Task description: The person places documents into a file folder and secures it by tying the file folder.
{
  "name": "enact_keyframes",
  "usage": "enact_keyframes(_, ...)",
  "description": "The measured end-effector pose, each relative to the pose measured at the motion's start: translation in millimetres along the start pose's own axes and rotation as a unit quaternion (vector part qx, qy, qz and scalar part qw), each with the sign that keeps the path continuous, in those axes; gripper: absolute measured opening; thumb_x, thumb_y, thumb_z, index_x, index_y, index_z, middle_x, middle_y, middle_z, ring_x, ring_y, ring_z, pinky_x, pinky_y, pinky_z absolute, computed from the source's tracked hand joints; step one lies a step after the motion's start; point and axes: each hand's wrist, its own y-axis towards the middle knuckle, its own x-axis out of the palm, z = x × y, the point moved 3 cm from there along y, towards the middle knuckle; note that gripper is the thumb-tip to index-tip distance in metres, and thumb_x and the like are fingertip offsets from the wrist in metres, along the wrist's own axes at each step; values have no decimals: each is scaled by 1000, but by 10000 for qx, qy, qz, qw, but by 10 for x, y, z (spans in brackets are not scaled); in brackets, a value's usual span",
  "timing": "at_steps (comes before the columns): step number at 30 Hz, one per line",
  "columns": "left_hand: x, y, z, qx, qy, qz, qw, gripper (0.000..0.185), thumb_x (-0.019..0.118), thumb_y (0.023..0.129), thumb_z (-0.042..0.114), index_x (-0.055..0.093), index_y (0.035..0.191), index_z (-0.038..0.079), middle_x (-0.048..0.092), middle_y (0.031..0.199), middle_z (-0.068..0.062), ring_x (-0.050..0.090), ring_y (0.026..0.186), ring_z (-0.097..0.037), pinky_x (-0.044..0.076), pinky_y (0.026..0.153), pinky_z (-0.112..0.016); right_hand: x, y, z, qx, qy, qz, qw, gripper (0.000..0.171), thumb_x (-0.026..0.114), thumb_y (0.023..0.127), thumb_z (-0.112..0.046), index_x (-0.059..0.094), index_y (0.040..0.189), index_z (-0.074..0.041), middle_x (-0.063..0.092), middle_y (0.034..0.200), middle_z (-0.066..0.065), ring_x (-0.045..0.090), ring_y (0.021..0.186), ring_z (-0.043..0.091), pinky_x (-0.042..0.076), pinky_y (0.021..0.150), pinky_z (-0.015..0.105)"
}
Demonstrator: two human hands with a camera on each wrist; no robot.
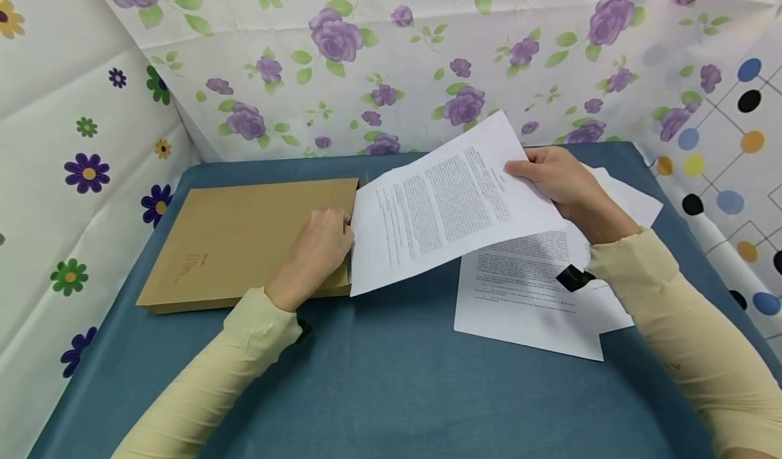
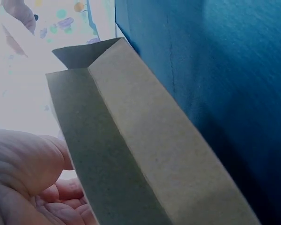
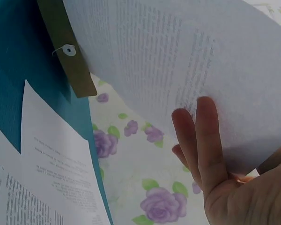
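Evidently, right hand (image 1: pixel 563 182) pinches printed sheet (image 1: pixel 442 204), left hand (image 1: pixel 320 247) grips brown envelope (image 1: pixel 244 231); red lettering (image 1: pixel 191 267) illegible.

No readable text
You are seeing illegible print on the held sheet (image 1: pixel 440 208), loose papers (image 1: pixel 519 282) and brown envelope (image 1: pixel 244 235).

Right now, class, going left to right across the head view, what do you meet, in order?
Daisy-print cloth → brown envelope → left hand → held printed paper → right hand → dotted cloth.
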Motion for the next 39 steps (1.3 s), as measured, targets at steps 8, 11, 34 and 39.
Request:
enact_keyframes(8, 13, -4, 4, -44, -22, -19, 10000, 20, 58, 93, -6, 73, 104, -13, 69, 106, -26, 65, 85, -32, 54, 71, -40, 30, 68, -34, -58, -566, 558, 9968, 46, 60, 105, -32, 64, 134, 4, 76, 93, 0, 74, 72, 17, 59, 59, 33)
enact_keyframes(11, 12, -3, 11, -16, 5, 1, 10000, 20, 59, 93, -6, 73, 104, -13, 69, 105, -26, 65, 84, -32, 55, 71, -40, 33, 80, -32, -2, -710, 693, 9951, 46, 59, 106, -33, 65, 134, 2, 76, 92, -1, 73, 70, 16, 59, 58, 32)
enact_keyframes(34, 20, 15, 46, -116, 40, -82, 9999, 17, 55, 92, -8, 72, 89, -8, 65, 89, -21, 49, 69, -25, 38, 57, -31, 539, 106, 167, 10, 471, -423, 9980, 48, 42, 112, -29, 49, 148, 1, 64, 131, 20, 74, 94, 21, 61, 74, 38)
enact_keyframes(39, 19, 19, 58, -145, 58, -70, 9999, 18, 56, 93, -7, 74, 94, -9, 67, 92, -22, 53, 72, -26, 40, 58, -31, 568, 102, 137, -224, 305, -1533, 9875, 46, 42, 113, -26, 49, 148, 2, 61, 138, 20, 69, 110, 27, 58, 85, 38)
